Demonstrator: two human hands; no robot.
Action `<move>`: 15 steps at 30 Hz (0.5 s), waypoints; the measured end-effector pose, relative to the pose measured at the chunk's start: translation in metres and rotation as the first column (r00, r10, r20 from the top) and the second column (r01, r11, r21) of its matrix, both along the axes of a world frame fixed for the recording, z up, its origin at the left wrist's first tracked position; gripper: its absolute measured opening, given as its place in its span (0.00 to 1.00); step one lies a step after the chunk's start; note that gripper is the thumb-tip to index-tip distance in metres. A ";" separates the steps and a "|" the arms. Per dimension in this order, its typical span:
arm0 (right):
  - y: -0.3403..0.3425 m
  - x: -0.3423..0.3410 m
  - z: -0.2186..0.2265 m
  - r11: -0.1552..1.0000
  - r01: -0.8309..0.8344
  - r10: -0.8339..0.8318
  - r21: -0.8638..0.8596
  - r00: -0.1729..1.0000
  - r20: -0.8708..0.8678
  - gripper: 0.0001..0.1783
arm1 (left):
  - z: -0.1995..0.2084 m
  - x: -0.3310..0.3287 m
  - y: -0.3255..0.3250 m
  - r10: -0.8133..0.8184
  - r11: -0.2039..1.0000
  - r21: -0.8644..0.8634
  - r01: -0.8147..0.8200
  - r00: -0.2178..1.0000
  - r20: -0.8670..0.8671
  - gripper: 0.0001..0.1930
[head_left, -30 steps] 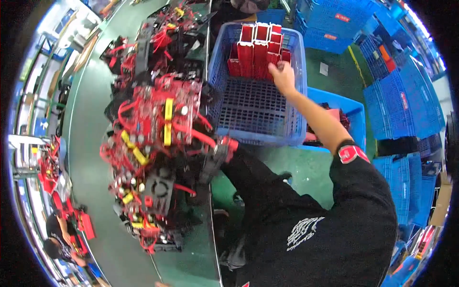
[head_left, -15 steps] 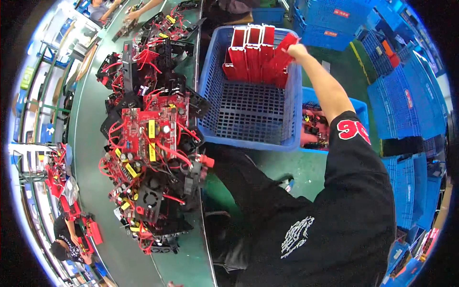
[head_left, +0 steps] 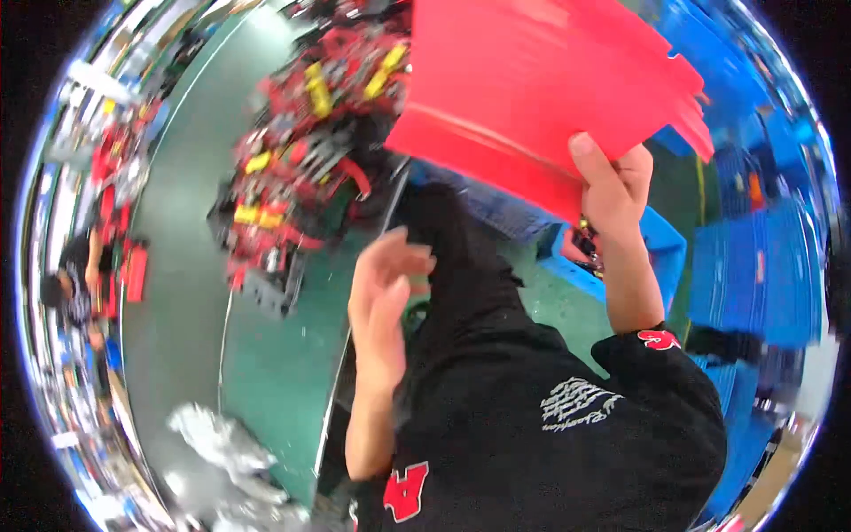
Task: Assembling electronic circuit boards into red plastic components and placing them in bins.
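Observation:
A large red sheet-like casing panel [head_left: 523, 97] with a lengthwise bend fills the top of the view. My right hand [head_left: 613, 191] grips its lower edge, with the thumb on the near face. Beside the table edge my left hand [head_left: 383, 306] hangs with nothing in it, its fingers apart, half bent and slightly blurred. Left of the panel lies a heap of red circuit boards with black parts and yellow labels [head_left: 292, 168], smeared by motion. Behind the panel, a blue mesh crate [head_left: 510, 213] is mostly hidden.
The green table [head_left: 275, 363] runs along the left, with clear plastic bags [head_left: 222, 443] near its lower end. A blue bin [head_left: 660, 253] with parts stands on the floor to the right. Blue crates [head_left: 753, 275] are stacked at far right. Another person [head_left: 75, 279] works at far left.
My right hand has lifted the red casing panel out of the blue mesh crate and brought it closer. My left hand has come into view. The head view has shifted.

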State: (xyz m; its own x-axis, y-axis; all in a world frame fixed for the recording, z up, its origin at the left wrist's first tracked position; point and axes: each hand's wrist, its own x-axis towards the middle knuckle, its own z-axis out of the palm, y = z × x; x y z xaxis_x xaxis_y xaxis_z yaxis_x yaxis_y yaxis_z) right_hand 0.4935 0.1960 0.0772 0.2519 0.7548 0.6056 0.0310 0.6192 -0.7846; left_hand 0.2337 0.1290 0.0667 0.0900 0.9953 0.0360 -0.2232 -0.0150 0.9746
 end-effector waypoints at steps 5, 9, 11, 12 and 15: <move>-0.016 -0.094 0.005 0.932 -0.363 0.357 -0.009 0.912 0.201 0.11 | 0.005 -0.015 -0.005 0.186 0.983 -0.082 -0.167 0.861 0.474 0.20; -0.021 -0.135 -0.006 0.858 -0.512 0.493 -0.029 0.808 0.322 0.15 | -0.008 -0.026 -0.012 0.542 0.834 -0.214 -0.508 0.686 0.485 0.15; -0.023 -0.152 -0.011 0.825 -0.559 0.554 -0.085 0.767 0.324 0.14 | -0.032 -0.041 -0.015 0.793 0.607 0.493 -0.624 0.522 -0.315 0.13; -0.022 -0.155 -0.013 0.818 -0.569 0.563 -0.088 0.759 0.326 0.14 | -0.026 -0.051 -0.027 0.599 0.797 -0.070 -0.600 0.800 -0.042 0.14; -0.029 -0.173 -0.016 0.674 -0.654 0.705 -0.345 0.708 0.034 0.13 | -0.046 -0.121 -0.061 0.556 0.811 -0.119 -0.573 0.818 -0.149 0.19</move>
State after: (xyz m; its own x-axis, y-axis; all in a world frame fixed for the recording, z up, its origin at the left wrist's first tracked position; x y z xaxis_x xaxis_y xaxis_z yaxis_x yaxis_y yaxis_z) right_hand 0.3201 0.1672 0.0615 -0.4762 0.8204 0.3164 -0.1738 0.2649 -0.9485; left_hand 0.1124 0.0683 0.0205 -0.4946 0.8637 -0.0965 -0.1204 0.0419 0.9918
